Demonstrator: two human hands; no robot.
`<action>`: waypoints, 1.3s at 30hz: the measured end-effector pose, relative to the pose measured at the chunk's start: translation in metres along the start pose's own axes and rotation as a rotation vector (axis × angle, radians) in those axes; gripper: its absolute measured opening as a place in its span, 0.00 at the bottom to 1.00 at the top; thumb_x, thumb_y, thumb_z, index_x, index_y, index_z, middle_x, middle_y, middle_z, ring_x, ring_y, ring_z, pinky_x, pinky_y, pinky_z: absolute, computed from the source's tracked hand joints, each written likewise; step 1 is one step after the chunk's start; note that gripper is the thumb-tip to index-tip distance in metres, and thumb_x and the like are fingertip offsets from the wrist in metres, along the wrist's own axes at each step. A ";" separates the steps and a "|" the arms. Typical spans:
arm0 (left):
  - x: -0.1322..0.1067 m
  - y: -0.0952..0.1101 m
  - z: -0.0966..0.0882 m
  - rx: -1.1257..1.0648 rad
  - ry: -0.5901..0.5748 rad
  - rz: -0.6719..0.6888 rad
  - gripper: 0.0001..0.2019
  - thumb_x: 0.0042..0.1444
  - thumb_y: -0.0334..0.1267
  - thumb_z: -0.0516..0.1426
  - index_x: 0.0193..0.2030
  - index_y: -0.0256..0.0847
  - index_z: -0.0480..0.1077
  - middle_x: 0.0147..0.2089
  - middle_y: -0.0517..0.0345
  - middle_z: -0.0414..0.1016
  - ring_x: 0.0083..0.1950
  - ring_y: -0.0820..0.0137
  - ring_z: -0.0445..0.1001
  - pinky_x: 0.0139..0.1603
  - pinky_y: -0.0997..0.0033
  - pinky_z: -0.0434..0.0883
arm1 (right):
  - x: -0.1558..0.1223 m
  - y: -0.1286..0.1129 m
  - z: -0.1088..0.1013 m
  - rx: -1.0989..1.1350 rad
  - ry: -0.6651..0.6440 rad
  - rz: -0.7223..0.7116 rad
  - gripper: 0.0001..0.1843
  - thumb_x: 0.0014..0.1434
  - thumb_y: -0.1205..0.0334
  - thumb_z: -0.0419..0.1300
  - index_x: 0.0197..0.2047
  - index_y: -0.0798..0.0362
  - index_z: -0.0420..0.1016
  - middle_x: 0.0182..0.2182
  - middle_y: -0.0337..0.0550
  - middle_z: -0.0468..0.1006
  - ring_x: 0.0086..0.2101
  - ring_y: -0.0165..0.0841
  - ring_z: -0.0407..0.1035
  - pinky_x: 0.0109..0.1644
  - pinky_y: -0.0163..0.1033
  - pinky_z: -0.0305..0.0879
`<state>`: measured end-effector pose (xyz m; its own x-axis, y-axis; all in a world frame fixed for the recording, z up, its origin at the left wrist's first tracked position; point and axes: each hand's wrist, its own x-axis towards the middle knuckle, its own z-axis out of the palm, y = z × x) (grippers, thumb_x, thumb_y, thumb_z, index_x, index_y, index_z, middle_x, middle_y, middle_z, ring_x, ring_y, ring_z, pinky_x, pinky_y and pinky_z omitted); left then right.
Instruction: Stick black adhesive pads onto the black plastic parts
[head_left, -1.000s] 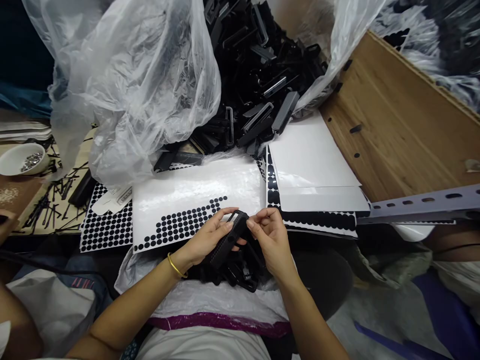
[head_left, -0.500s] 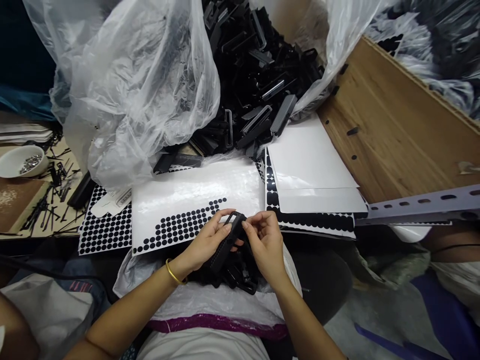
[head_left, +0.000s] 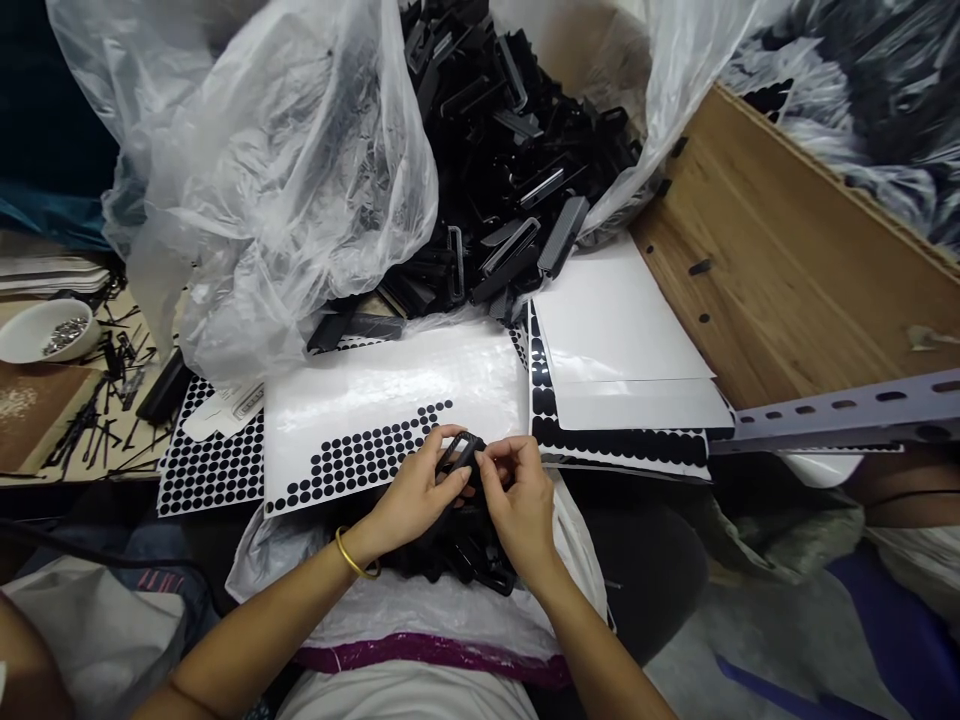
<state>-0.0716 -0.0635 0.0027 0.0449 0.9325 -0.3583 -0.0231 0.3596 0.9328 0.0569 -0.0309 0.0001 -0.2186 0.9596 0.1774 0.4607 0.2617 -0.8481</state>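
Observation:
My left hand (head_left: pixel 415 492) is closed around a black plastic part (head_left: pixel 466 447), a long hollow piece with a loop-like open end. The thumb lies on its near side, and the fingers wrap round the far side. My right hand (head_left: pixel 520 500) touches the right edge of that end with thumb and forefinger pinched. Whether a small piece sits between those fingertips is hidden. Beneath both hands, more black plastic parts (head_left: pixel 480 562) lie in a white plastic bag (head_left: pixel 352 612) on my lap. Just beyond is a white sheet (head_left: pixel 465 365) with rows of black round stickers (head_left: pixel 360 458).
A large clear bag (head_left: pixel 300 190) spills a heap of black parts (head_left: pixel 510 150) at the back. White sheets (head_left: pixel 630 340) lie beside a wooden board (head_left: pixel 810 250) on the right. Leftward are a white bowl (head_left: pixel 22 335) of small metal pieces and another person's arm (head_left: pixel 26 660).
The black plastic part has turned in my left hand, so its long side shows less and its open end faces up more. Both hands have shifted slightly.

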 end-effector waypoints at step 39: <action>-0.008 0.059 -0.086 0.824 -0.227 0.330 0.14 0.61 0.42 0.48 0.47 0.42 0.70 0.45 0.54 0.77 0.45 0.69 0.75 0.46 0.71 0.69 | 0.025 0.016 -0.011 -0.108 -0.126 -0.182 0.05 0.58 0.61 0.52 0.37 0.50 0.67 0.36 0.45 0.74 0.39 0.38 0.69 0.42 0.43 0.67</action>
<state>-0.1591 -0.0469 0.0571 0.3598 0.9234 -0.1339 0.6460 -0.1430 0.7498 0.0686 -0.0016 -0.0038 -0.4092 0.8766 0.2532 0.4915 0.4456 -0.7483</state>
